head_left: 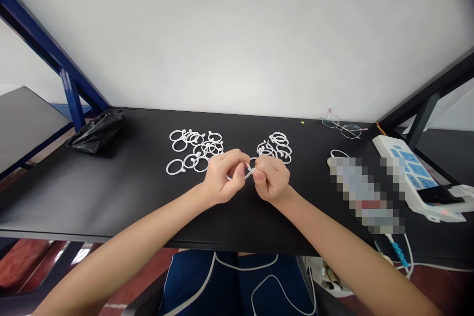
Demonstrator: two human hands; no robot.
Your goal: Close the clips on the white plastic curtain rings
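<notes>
My left hand [225, 177] and my right hand [272, 177] meet over the middle of the black table. Between them is a white plastic ring [250, 171], pinched by the fingers and thumb of each hand. The fingers cover most of it, so I cannot tell whether its ends are joined. Several similar white rings [213, 148] with small round knobs lie loosely overlapped beyond my left hand. Another, tighter cluster of white rings [276, 147] rests just beyond my right hand.
On the black table [148, 197], a crumpled black plastic bag [99, 131] lies far left. Glasses [350, 131] lie at the back right. A white power strip [411, 168] and a blurred-out device [365, 195] with cables sit right. Blue metal braces [72, 94] rise left; a white wall [229, 39] stands behind.
</notes>
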